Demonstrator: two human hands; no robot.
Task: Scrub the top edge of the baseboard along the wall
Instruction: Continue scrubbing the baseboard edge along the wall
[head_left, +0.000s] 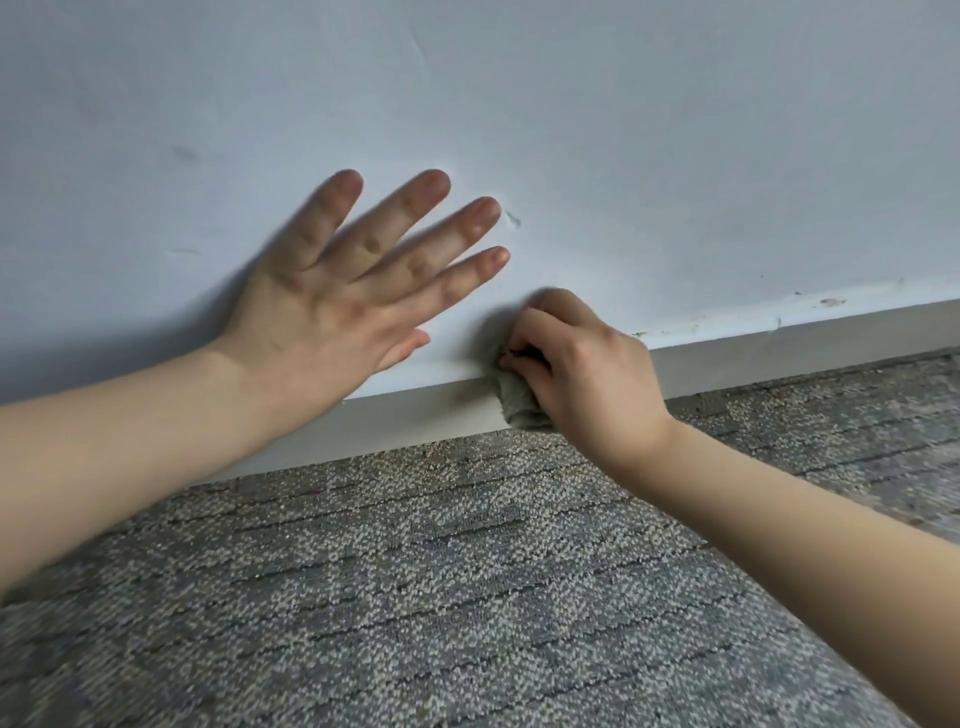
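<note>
The wall (623, 130) fills the view from 9 o'clock through 12 to 3; the carpet (415, 571) lies before it, from 4 through 6 to 8; the baseboard (426, 415) runs between them at the wall's foot, slanting from 8 o'clock up to 3. The left hand (337, 296) lies flat on the wall at 10 o'clock of centre, its heel just above the baseboard's top edge; the right hand (582, 374) sits at 4 o'clock of it, near but apart, against the baseboard; the cloth (519, 402) is in the right hand's grip, at 8 o'clock of that hand, draped over the top edge and down the baseboard's face; a scuff mark (511, 218) is on the wall at 11 o'clock of the right hand; specks (831, 301) lie just above the top edge, toward 3 o'clock.
</note>
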